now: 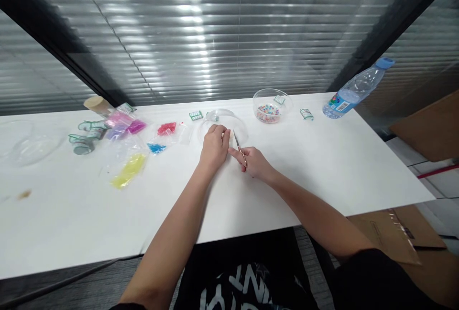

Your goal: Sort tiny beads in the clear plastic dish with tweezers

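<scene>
In my right hand is a slim pair of metal scissors, its pointed tip directed away from me. My left hand rests at the near side of a clear round plastic dish, its fingers bent and drawn together. Whatever it may be pinching is hidden or too small to see. The two hands are close together, with the scissors just right of the left fingertips. Behind them, to the right, a second clear bowl contains multicoloured beads and a small packet.
Bags of red beads, blue beads and yellow beads lie left. Beyond them are pink and purple bags, wrapped rolls and a wooden cylinder. A water bottle stands at the right on the white table.
</scene>
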A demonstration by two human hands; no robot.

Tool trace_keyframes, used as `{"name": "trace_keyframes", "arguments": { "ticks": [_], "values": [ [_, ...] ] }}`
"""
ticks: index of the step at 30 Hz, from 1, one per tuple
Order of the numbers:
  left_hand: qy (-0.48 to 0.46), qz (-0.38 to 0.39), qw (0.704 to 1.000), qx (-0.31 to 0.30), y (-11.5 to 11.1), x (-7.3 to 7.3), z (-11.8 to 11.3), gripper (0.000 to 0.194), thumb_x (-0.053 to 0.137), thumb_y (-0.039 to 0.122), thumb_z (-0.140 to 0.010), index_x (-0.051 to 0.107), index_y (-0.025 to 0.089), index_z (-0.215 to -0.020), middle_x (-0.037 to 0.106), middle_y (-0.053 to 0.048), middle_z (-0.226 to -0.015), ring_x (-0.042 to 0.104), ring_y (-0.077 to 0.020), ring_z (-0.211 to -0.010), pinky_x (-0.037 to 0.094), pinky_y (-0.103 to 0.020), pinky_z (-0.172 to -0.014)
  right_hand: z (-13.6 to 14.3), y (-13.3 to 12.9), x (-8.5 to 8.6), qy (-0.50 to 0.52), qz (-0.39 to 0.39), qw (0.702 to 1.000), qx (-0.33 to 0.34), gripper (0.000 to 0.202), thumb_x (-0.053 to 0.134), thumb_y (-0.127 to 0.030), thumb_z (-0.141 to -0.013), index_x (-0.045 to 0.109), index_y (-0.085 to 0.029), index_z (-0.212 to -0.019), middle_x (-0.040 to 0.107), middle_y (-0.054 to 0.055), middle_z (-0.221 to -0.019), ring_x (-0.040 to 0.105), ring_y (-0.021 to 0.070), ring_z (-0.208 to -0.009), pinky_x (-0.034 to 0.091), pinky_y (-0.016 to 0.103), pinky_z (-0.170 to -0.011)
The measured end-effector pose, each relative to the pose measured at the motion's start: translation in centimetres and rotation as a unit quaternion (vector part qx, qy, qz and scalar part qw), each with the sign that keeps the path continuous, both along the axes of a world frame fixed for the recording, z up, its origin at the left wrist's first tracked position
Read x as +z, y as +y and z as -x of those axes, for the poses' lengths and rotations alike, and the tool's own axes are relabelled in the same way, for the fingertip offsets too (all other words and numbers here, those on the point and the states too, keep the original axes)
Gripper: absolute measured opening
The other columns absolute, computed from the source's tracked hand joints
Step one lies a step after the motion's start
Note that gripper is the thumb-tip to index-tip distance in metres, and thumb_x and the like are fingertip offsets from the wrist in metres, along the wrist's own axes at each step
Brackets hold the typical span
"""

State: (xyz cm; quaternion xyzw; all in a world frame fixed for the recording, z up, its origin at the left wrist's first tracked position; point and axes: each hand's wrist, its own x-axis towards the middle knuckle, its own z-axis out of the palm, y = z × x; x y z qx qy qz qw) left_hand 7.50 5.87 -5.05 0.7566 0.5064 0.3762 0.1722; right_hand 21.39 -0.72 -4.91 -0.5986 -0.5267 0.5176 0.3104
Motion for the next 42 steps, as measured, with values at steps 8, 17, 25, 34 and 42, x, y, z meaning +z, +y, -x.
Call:
{"name": "trace_keyframes", "arguments": {
  "ticks": [8,17,25,34,42],
  "values": [
    [0.060,-0.028,0.998,0.014,0.4,-0.3,0.3,0.017,0.041,0.010,-0.090,0.057,0.018,-0.089,0.059,-0.009,-0.092,0.057,-0.0199,-0.083,0.047,-0.033,-0.076,0.0,0.0,-0.1,0.003,0.008,1.000,-0.002,0.058,0.059,-0.067,-0.080,0.038,-0.020,-0.053,0.046,-0.003,-0.048,0.038,0.0086,-0.043,0.030,0.024,-0.045],
    [0.237,-0.012,0.971,-0.011,-0.3,-0.4,0.6,0.028,0.044,0.000,-0.078,0.061,0.017,-0.092,0.056,-0.012,-0.105,0.053,-0.0256,-0.097,0.050,-0.035,-0.074,0.1,-0.1,0.1,-0.002,0.002,1.000,0.004,0.057,0.057,-0.066,-0.081,0.039,-0.020,-0.052,0.046,-0.003,-0.049,0.039,0.0093,-0.045,0.031,0.025,-0.047],
    [0.279,0.049,0.959,-0.005,-0.7,0.5,0.1,0.024,0.047,-0.001,-0.080,0.060,0.014,-0.093,0.056,-0.017,-0.109,0.053,-0.0306,-0.101,0.049,-0.041,-0.083,0.1,0.0,0.0,0.005,0.009,1.000,0.001,0.057,0.059,-0.066,-0.080,0.039,-0.020,-0.052,0.046,-0.003,-0.048,0.039,0.0093,-0.045,0.032,0.024,-0.047],
    [0.281,0.045,0.959,-0.011,-0.4,0.4,0.2,0.019,0.048,0.001,-0.080,0.058,0.017,-0.083,0.059,-0.015,-0.103,0.054,-0.0301,-0.098,0.049,-0.040,-0.078,0.1,-0.1,0.0,0.001,0.007,1.000,0.007,0.057,0.058,-0.066,-0.080,0.040,-0.020,-0.052,0.045,-0.004,-0.048,0.039,0.0093,-0.044,0.032,0.024,-0.046],
    [0.256,0.012,0.967,0.000,-0.2,-0.3,0.3,0.022,0.043,0.003,-0.084,0.058,0.017,-0.091,0.061,-0.015,-0.099,0.054,-0.0297,-0.093,0.047,-0.040,-0.077,0.0,0.0,-0.2,0.005,0.011,1.000,0.007,0.056,0.058,-0.067,-0.080,0.039,-0.021,-0.054,0.048,-0.003,-0.049,0.039,0.0095,-0.044,0.032,0.024,-0.045]
  ]
}}
